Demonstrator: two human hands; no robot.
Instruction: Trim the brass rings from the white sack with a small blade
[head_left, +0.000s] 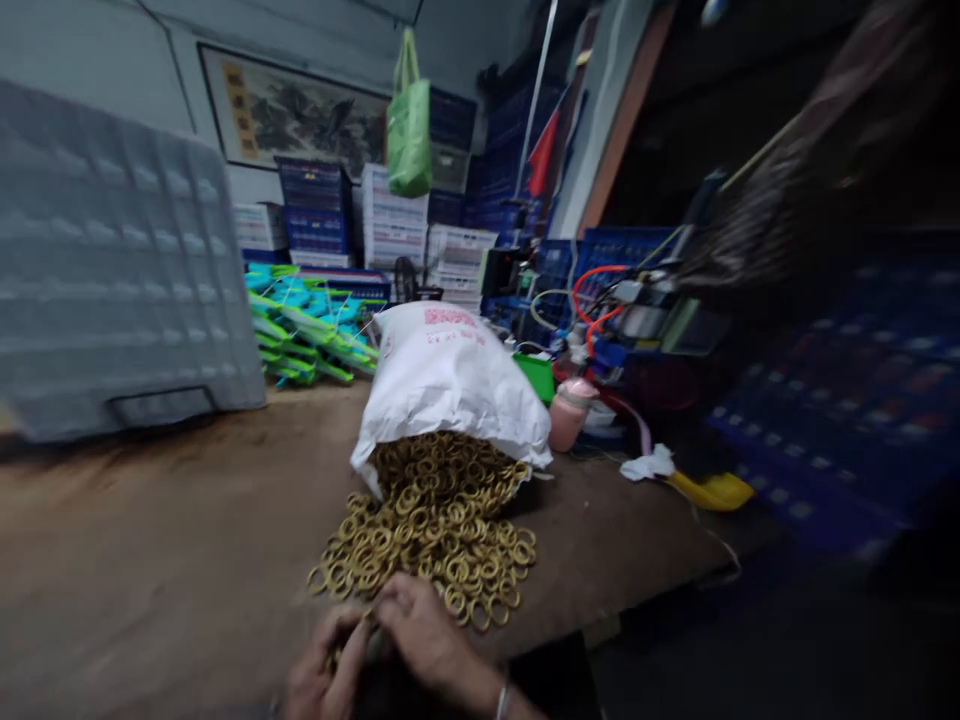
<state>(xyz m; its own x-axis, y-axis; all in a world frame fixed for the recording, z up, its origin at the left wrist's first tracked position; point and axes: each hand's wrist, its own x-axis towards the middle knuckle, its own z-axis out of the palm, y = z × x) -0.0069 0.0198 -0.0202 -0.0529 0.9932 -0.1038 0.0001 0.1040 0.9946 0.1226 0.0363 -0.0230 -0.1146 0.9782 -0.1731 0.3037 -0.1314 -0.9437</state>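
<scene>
Left hand (324,672) and right hand (433,632), both bare, work fingertip to fingertip at the near edge of a brown tabletop (247,560). Left fingers are curled around gold-coloured metal, apparently a ring or more; right fingers are bent inward, thumb and forefinger drawn close, though blur leaves it impossible to tell whether they pinch anything. Just beyond the fingertips spreads a heap of gold-coloured metal rings (420,540), spilling from the open mouth of a plump white sack printed in red (457,380) that lies on its side facing the hands. Farther off to the fingers' left stand a large grey ribbed plastic container (127,270) and a pile of turquoise and lime-green plastic pieces (315,325). Beyond the fingers to the right, a pink bottle (570,415) sits just beside the sack.
</scene>
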